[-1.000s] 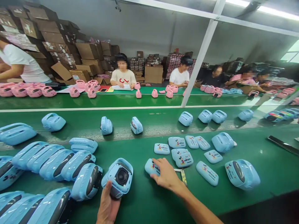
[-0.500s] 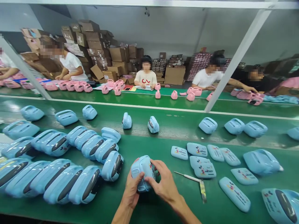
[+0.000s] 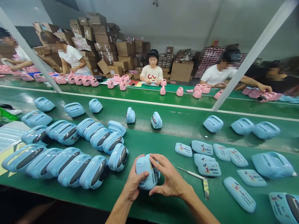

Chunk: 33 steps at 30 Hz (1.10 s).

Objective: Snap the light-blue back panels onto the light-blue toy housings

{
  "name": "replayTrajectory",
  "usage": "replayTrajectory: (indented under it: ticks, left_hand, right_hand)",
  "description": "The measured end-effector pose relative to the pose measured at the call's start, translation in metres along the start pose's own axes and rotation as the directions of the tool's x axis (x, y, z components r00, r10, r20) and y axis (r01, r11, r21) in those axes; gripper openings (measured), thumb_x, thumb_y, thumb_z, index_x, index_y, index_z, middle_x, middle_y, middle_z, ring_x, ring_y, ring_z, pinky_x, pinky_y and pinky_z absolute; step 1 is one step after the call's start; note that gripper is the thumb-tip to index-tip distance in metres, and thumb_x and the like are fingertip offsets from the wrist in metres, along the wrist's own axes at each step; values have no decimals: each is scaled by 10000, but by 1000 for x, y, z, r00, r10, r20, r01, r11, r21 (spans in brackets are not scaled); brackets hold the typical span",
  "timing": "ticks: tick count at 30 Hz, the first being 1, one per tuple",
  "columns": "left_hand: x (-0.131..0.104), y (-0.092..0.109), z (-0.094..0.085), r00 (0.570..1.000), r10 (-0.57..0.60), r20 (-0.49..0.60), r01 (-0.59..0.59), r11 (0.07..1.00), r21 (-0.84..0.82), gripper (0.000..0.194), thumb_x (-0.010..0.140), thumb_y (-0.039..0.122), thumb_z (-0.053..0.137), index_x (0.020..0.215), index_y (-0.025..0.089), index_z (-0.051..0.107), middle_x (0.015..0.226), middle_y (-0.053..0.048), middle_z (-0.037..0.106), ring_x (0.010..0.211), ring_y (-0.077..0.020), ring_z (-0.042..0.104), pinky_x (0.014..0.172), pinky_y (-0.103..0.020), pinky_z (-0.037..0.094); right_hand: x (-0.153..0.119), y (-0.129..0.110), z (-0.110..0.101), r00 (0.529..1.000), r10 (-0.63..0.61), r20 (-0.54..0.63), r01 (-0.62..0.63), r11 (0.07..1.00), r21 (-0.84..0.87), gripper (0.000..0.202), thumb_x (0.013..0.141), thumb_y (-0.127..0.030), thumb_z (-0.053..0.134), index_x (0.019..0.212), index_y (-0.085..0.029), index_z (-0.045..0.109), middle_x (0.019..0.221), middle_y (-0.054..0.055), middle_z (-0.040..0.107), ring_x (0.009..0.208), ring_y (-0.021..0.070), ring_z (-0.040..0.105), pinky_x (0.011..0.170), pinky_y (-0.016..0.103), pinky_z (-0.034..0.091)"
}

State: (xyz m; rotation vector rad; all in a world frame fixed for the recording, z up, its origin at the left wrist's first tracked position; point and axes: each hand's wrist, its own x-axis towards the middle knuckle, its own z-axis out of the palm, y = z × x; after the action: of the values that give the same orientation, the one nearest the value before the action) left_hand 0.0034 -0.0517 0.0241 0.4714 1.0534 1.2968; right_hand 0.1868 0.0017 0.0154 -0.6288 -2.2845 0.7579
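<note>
A light blue plastic housing with Mickey print is held between both hands above the green table, its printed side turned to the right. My left hand wraps its left side, thumb across the front. My right hand touches its top right with the fingers, while the thumb is spread below near the lower edge. To the right lie loose printed blue panels and a thin screwdriver with a white handle and a yellowish tag.
Rows of blue housings fill the left side. Further blue housings stand on the belt ahead and at the right. Papers lie far left. White posts rise beyond, with several people and pink housings across the line.
The housing has turned so more of its printed side shows. My right thumb has moved down off its front. The view has shifted, bringing more of the papers at left into sight.
</note>
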Motion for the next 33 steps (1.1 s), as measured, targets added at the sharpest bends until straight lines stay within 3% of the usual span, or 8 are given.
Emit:
replayTrajectory:
  ticks: [10,17,25,29,33]
  left_hand:
    - [-7,-2,9,998,18,-53,-16,999,37,714,575,352,903,1206,232,593,1019,-69,733,934,-261,670,862,-378,526]
    - [-8,5,10,999,-37,-22,37,999,28,668,564,311,898,1157,234,600,967,-35,720,916,-244,661,840,-356,522]
    - [-9,6,15,997,-58,-42,61,996,72,650,565,296,900,1138,227,603,940,-25,720,874,-228,668,785,-329,522]
    - [-7,6,12,997,-59,-57,64,993,101,701,544,302,912,1169,230,603,963,-30,724,911,-239,668,823,-349,522]
    - [-7,9,11,998,-41,-43,47,991,128,702,546,285,920,1171,229,606,1009,-50,726,946,-246,668,850,-352,518]
  right_hand:
    - [-1,-3,-1,1000,-23,-13,23,1000,8,1106,617,-620,860,1541,-279,354,1422,194,483,1287,349,505,1050,526,469]
    - [-3,-7,3,1000,20,-9,-20,997,78,1135,618,-562,886,1556,-278,314,1510,190,421,1380,366,443,1124,525,407]
    - [-7,-6,3,999,53,-1,-52,998,35,1051,622,-559,882,1511,-256,410,1439,207,510,1294,366,525,1061,540,463]
    - [-10,-7,7,996,88,-10,-87,993,80,1077,655,-577,855,1544,-243,348,1489,199,461,1361,365,470,1116,531,423]
    - [-11,-6,5,999,43,-29,-40,995,88,1059,686,-548,849,1557,-275,312,1517,180,431,1388,357,436,1128,530,406]
